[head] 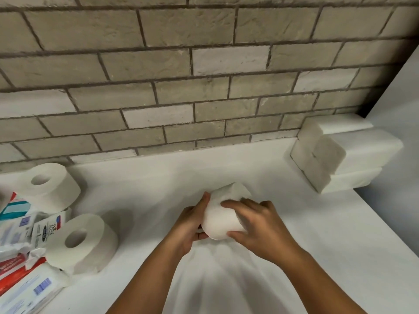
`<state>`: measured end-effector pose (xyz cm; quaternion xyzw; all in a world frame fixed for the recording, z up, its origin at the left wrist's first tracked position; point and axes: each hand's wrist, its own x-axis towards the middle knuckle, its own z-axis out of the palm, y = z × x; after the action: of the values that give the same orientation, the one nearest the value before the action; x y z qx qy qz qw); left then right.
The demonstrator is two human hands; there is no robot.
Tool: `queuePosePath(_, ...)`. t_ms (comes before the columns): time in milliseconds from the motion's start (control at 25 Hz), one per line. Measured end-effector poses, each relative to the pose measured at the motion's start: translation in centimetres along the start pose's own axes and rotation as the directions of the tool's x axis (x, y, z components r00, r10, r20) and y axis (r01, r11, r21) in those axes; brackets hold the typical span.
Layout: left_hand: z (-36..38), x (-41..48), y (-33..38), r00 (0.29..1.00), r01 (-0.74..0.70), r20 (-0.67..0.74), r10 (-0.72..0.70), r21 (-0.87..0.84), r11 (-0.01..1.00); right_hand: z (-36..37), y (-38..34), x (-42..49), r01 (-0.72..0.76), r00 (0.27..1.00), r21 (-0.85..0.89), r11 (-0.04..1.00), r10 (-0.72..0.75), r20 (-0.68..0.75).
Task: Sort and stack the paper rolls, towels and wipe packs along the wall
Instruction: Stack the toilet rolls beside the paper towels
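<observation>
Left grip point(190, 225) and right grip point(264, 225) clasp a white paper roll point(221, 215) between them, the fingers of each curled round its sides. The right's fingers lie across the top and near face. The roll is tilted, low over the middle of the white counter point(306, 257); whether it touches the surface cannot be told.

To the far right, a stack of folded white towels point(340, 155) stands in the corner, its back against the brick wall point(204, 87), the bundles piled in uneven layers.

Well apart on the left, two more rolls show their hollow cores: the far roll point(48, 186) close to the wall, the near roll point(84, 241) in front of it. Both rest against a loose heap of wipe packs point(22, 291) at the counter's left edge, among them a white Dove pack point(45, 232), a red pack point(13, 266) and a teal-striped pack point(15, 206).
</observation>
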<state>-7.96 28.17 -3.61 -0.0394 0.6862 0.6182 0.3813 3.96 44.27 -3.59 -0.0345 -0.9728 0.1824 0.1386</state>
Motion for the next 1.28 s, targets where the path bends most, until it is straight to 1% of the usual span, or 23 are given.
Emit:
queuePosePath(80, 0.6, 0.9, 0.1, 0.997, -0.047, 0.061, 0.048, -0.009, 0.999, -0.2, 1.7, 0.0, -0.072, 0.996, 0.031, 0.997, 0.074, -0.048)
queuePosePath(120, 0.8, 1.1, 0.1, 0.996, -0.064, 0.069, 0.064, -0.009, 0.998, -0.3, 2.7, 0.0, -0.113, 0.990, 0.012, 0.994, 0.113, -0.088)
queuePosePath(200, 0.8, 1.6, -0.1, 0.995, -0.091, 0.036, 0.091, 0.015, 0.996, -0.9, 5.0, 0.5, -0.216, 0.965, -0.080, 0.973, 0.201, -0.166)
queuePosePath(240, 0.8, 1.9, -0.3, 0.995, -0.103, 0.008, 0.103, 0.026, 0.994, -1.4, 6.2, 1.1, -0.283, 0.949, -0.124, 0.951, 0.260, -0.176)
queuePosePath(320, 0.6, 2.2, -0.7, 0.990, -0.134, -0.050, 0.135, 0.026, 0.991, -2.4, 8.8, 3.1, -0.405, 0.913, -0.207, 0.891, 0.380, -0.148)
queuePosePath(400, 0.4, 2.6, -0.7, 0.976, -0.180, -0.118, 0.183, 0.038, 0.983, -3.0, 11.3, 5.3, -0.459, 0.888, -0.298, 0.837, 0.447, -0.112)
queuePosePath(560, -0.5, 3.3, -0.6, 0.938, -0.266, -0.199, 0.284, 0.114, 0.957, -2.8, 15.0, 9.3, -0.431, 0.887, -0.459, 0.777, 0.457, -0.061)
queuePosePath(720, -1.4, 4.1, -0.8, 0.921, -0.281, -0.228, 0.316, 0.175, 0.944, -1.5, 17.9, 12.7, -0.401, 0.857, -0.573, 0.715, 0.514, 0.043)
queuePosePath(800, -1.8, 4.3, -1.0, 0.912, -0.288, -0.244, 0.330, 0.195, 0.938, -1.1, 18.9, 14.1, -0.408, 0.838, -0.598, 0.690, 0.543, 0.053)
queuePosePath(1000, -3.3, 3.9, -1.8, 0.883, -0.314, -0.268, 0.386, 0.274, 0.909, -1.1, 21.1, 16.5, -0.476, 0.806, -0.593, 0.649, 0.592, 0.001)
queuePosePath(1160, -5.0, 3.1, -2.4, 0.858, -0.328, -0.295, 0.420, 0.315, 0.891, -0.6, 22.5, 17.7, -0.522, 0.805, -0.499, 0.692, 0.594, -0.018)
queuePosePath(1280, -6.4, 1.8, -2.8, 0.831, -0.343, -0.318, 0.455, 0.351, 0.871, -0.6, 22.8, 17.5, -0.526, 0.812, -0.455, 0.719, 0.583, -0.018)
